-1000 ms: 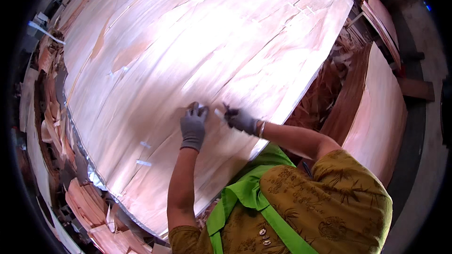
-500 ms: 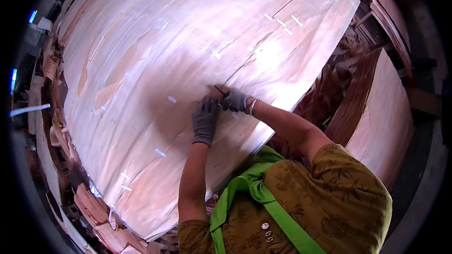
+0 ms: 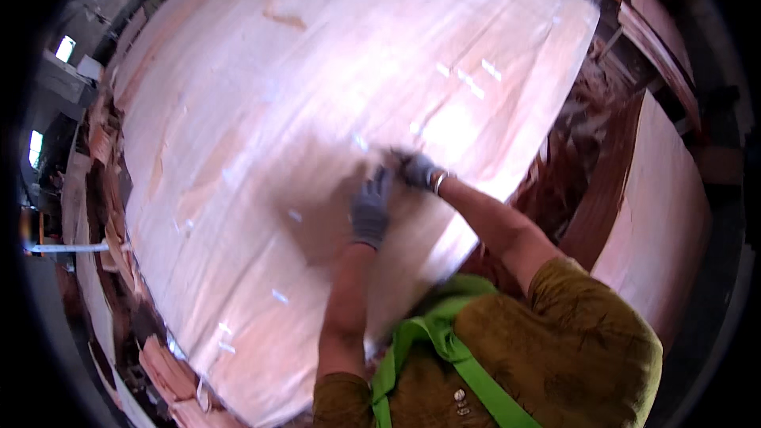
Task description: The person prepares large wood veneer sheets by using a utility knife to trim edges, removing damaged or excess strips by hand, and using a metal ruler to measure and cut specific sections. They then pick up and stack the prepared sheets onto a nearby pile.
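A broad sheet of pale wood veneer (image 3: 317,71) lies in front of me, with splits, darker patches and short strips of white tape (image 3: 468,83) on it. My left hand (image 3: 370,210), in a grey glove, rests on the sheet with its fingers stretched forward. Just right of it and a little farther off, my gloved right hand (image 3: 418,170) is closed. A thin dark tool (image 3: 394,154) seems to stick out of its fingers, too blurred to name. Both hands work close together over a split. A shadow covers the veneer around them.
To the right stands a stack of veneer (image 3: 658,198) with a curved pale top. Torn reddish veneer scraps (image 3: 567,166) fill the gap beside the sheet. More broken pieces (image 3: 166,372) lie along the left edge. A green strap (image 3: 491,376) hangs across my front.
The view has shifted, so the sheet sits lower in the picture. My left hand's fingers have come nearer the right hand's, and both hands are slightly farther right. The picture is more blurred.
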The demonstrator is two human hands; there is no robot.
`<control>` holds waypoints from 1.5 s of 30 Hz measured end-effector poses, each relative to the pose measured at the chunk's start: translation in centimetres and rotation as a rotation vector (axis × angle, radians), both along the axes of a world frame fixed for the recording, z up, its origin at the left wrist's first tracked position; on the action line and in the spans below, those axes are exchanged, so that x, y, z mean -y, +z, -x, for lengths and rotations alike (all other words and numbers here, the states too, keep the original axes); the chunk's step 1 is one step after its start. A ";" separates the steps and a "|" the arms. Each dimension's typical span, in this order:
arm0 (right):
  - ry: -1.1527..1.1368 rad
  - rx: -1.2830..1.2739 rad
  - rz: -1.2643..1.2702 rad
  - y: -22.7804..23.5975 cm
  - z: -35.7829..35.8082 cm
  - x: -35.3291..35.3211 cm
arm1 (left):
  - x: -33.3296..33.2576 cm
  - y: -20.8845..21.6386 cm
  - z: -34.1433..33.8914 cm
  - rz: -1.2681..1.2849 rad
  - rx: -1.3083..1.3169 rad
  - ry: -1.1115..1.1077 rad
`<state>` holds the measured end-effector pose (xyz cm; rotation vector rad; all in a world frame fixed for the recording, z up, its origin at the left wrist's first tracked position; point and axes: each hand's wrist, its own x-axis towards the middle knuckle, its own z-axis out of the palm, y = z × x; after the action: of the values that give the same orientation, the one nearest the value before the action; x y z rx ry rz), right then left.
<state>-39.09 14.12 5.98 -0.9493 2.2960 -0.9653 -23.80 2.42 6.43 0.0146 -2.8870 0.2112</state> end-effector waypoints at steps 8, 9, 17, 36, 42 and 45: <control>-0.206 0.631 -0.055 7.5 -2.0 -3.5 | -1.6 -2.4 2.8 0.002 0.051 -0.056; -0.233 0.651 -0.040 7.2 -2.5 -3.6 | -1.8 -2.4 2.9 0.025 0.044 -0.038; -0.269 0.903 0.067 4.0 -4.3 -4.3 | -2.4 0.2 3.6 -0.212 0.058 0.031; -0.101 0.607 0.228 -0.5 43.6 23.8 | 7.1 -0.2 14.9 -0.275 0.048 0.832; -0.073 0.043 0.016 -5.0 54.6 33.0 | 7.9 0.2 16.3 -0.313 0.062 0.811; -0.167 0.027 -0.021 -5.6 61.1 34.9 | 8.5 0.5 16.9 -0.317 0.094 0.781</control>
<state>-100.22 -20.73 0.36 -0.7406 2.3874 -1.0125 -40.71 -6.06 6.91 1.2119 -2.8116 -0.1203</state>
